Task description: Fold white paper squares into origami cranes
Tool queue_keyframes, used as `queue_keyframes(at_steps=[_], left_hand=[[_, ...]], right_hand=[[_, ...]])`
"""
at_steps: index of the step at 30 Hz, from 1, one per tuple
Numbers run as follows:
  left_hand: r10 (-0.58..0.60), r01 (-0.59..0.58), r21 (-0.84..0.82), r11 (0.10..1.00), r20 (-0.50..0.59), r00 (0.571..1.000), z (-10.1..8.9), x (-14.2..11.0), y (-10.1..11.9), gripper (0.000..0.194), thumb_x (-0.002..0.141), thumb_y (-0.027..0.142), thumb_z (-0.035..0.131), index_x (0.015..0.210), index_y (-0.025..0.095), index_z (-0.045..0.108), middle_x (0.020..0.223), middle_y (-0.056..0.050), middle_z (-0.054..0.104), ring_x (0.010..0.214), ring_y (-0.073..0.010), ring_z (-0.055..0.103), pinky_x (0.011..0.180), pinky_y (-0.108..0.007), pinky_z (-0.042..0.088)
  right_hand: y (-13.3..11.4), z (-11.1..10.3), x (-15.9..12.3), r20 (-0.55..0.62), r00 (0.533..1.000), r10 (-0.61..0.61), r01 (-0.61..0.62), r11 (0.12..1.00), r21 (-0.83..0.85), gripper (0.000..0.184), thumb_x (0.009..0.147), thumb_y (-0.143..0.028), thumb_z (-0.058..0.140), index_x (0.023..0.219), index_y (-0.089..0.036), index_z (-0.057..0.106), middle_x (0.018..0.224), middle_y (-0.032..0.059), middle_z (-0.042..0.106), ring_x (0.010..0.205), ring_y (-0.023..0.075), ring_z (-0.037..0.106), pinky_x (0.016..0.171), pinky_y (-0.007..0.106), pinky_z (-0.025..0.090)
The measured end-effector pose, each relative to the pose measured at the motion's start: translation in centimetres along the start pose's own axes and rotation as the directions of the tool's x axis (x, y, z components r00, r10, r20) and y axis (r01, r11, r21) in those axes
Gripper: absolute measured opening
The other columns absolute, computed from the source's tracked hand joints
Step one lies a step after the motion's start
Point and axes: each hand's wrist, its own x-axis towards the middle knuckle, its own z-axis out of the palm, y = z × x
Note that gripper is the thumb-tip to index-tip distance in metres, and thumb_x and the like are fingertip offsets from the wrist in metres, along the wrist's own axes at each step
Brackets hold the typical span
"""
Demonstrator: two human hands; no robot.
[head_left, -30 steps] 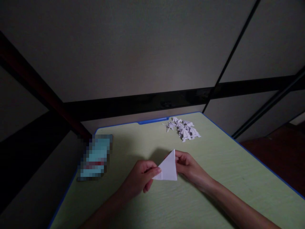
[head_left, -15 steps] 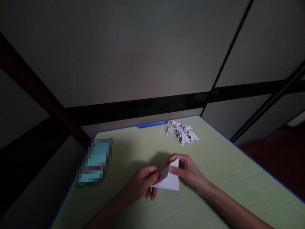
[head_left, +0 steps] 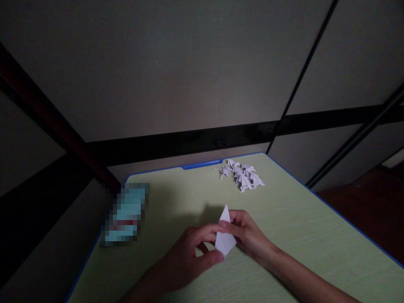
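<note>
L hand point(head_left: 194, 254) + R hand point(head_left: 251, 233) both on folded paper point(head_left: 225, 243)

R hand pinches it, thumb on top, fingers mostly hidden behind; L hand grips the left side, thumb at lower corner, forefinger higher up. Prob. best: keep R pinch firm, line edges up, press L thumb along fold for sharp crease w/o skew. Paper's btwn the hands, tip pointing away, over counter point(head_left: 290, 219); can't tell if touching. Farther back: pile of white paper pieces point(head_left: 243, 179). Far L: pixelated item point(head_left: 128, 210).
</note>
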Motion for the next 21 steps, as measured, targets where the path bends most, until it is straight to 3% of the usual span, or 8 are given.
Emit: queue_keyframes(at_steps=[3, 6, 8, 11, 13, 17, 21], left_hand=[[0.026, -0.034, 0.152, 0.988, 0.055, 0.998, -1.0, -0.5, 0.1, 0.05, 0.056, 0.014, 0.067, 0.103, 0.024, 0.055, 0.095, -0.003, 0.064, 0.081, -0.0163, 0.056, 0.075, -0.027, 0.039], [0.053, -0.063, 0.292, 0.954, 0.039, 0.998, -1.6, -0.6, -0.3, 0.052, 0.057, 0.008, 0.064, 0.104, 0.031, 0.055, 0.092, 0.001, 0.066, 0.081, -0.0165, 0.056, 0.08, -0.029, 0.033], [0.085, -0.094, 0.338, 0.936, 0.042, 0.996, -1.6, -0.5, -0.6, 0.049, 0.061, 0.007, 0.059, 0.103, 0.032, 0.055, 0.092, 0.002, 0.066, 0.078, -0.016, 0.057, 0.079, -0.029, 0.033], [0.109, -0.094, 0.381, 0.92, -0.017, 0.994, -1.4, -0.1, -0.9, 0.028, 0.069, 0.013, 0.053, 0.092, 0.026, 0.063, 0.079, 0.0, 0.068, 0.069, -0.0147, 0.057, 0.073, -0.026, 0.035], [0.134, -0.1, 0.358, 0.928, -0.071, 0.988, -1.1, 0.3, -0.9, 0.019, 0.072, 0.017, 0.05, 0.079, 0.021, 0.067, 0.07, -0.002, 0.067, 0.065, -0.014, 0.056, 0.068, -0.024, 0.037], [0.18, -0.132, 0.229, 0.965, -0.205, 0.962, -0.7, 1.0, -1.1, 0.019, 0.07, 0.017, 0.051, 0.056, 0.015, 0.063, 0.069, -0.003, 0.058, 0.066, -0.0132, 0.053, 0.061, -0.021, 0.038], [0.034, -0.008, 0.084, 0.996, -0.311, 0.95, -0.7, 1.3, -1.5, 0.014, 0.064, 0.019, 0.056, 0.052, 0.013, 0.062, 0.07, -0.003, 0.056, 0.065, -0.0136, 0.051, 0.058, -0.021, 0.039]], right_hand=[[-0.3, -0.1, -0.1, -0.002, 0.999, 0.036, -0.036, 0.998, 0.054, 0.03, 0.06, -0.036, 0.066, 0.054, -0.009, 0.054, 0.046, -0.0012, 0.053, 0.037, 0.0048, 0.042, 0.038, 0.017, 0.025], [-0.3, -0.2, -0.2, 0.008, 0.999, 0.051, -0.051, 0.995, 0.088, 0.033, 0.062, -0.04, 0.063, 0.053, -0.01, 0.054, 0.045, -0.0012, 0.052, 0.036, 0.0049, 0.041, 0.037, 0.017, 0.024], [-0.2, -0.1, -0.2, 0.023, 0.998, 0.062, -0.063, 0.995, 0.081, 0.034, 0.062, -0.041, 0.063, 0.053, -0.01, 0.053, 0.045, -0.0012, 0.052, 0.036, 0.0051, 0.041, 0.038, 0.017, 0.024], [-0.1, 0.1, -0.2, 0.05, 0.997, 0.063, -0.063, 0.998, -0.008, 0.035, 0.063, -0.042, 0.061, 0.054, -0.01, 0.055, 0.045, -0.0015, 0.051, 0.038, 0.005, 0.039, 0.04, 0.018, 0.024], [-0.3, 0.3, -0.2, 0.049, 0.998, 0.031, -0.026, 0.994, -0.104, 0.035, 0.062, -0.043, 0.062, 0.053, -0.01, 0.055, 0.044, -0.0028, 0.048, 0.039, 0.0046, 0.036, 0.04, 0.018, 0.024], [-0.8, 0.7, -0.1, -0.026, 0.995, -0.098, 0.088, 0.963, -0.257, 0.033, 0.052, -0.04, 0.068, 0.049, -0.011, 0.053, 0.044, -0.0046, 0.044, 0.041, 0.0049, 0.033, 0.041, 0.019, 0.024], [-0.9, 0.6, -0.1, -0.002, 0.992, -0.129, 0.121, 0.93, -0.348, 0.036, 0.056, -0.043, 0.065, 0.045, -0.012, 0.048, 0.044, -0.0054, 0.039, 0.043, 0.005, 0.029, 0.041, 0.019, 0.022]])
